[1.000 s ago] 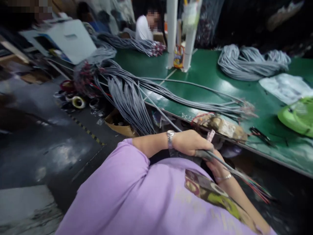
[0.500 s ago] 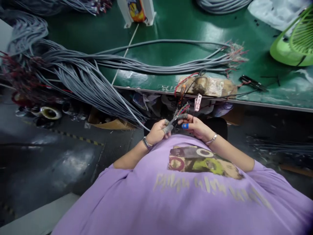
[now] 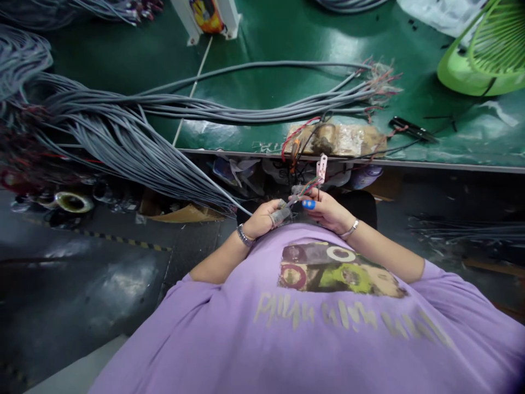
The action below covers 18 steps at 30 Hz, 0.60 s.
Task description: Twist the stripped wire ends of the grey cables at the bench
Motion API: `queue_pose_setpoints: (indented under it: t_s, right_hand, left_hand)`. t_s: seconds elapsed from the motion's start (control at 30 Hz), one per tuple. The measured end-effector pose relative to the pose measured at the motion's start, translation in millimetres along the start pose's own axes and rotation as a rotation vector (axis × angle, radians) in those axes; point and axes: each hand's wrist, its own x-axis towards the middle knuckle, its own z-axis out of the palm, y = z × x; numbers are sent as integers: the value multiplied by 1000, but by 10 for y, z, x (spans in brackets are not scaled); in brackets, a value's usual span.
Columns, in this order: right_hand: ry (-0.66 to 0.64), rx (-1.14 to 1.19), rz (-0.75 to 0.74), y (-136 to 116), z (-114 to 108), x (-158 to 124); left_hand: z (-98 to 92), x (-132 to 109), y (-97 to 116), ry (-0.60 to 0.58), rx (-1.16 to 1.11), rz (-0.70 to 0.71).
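My left hand, with taped fingertips and a wristwatch, is closed on the end of a grey cable that runs up and left to a big bundle. My right hand, with a blue-taped finger and a bracelet, pinches the coloured wires fanning out of that cable end. Both hands sit close together just below the front edge of the green table. A small pink tag hangs just above them.
A thick bundle of grey cables drapes over the table's left edge. More cables with stripped ends lie across the table. A taped brown pad, a black tool and a green fan are to the right.
My view swung down from across the workshop onto my lap. My hands, earlier gripping the cable further along at my side, now hold its stripped end in front of me.
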Motion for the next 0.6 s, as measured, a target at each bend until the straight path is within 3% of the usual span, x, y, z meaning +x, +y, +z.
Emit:
queue_pose_setpoints:
  t_s: [0.13,0.4,0.6]
  right_hand:
    - [-31,71,9,7,12,44]
    - [76,96,-67,28,-4,93]
    - [-1,157,60,11,-57,72]
  left_hand:
    - [-36,-34,-6,-51,34,-25]
    - [-101,-10,-69,-115,34,-96]
    - [-115,100,-13,-200,-73,-20]
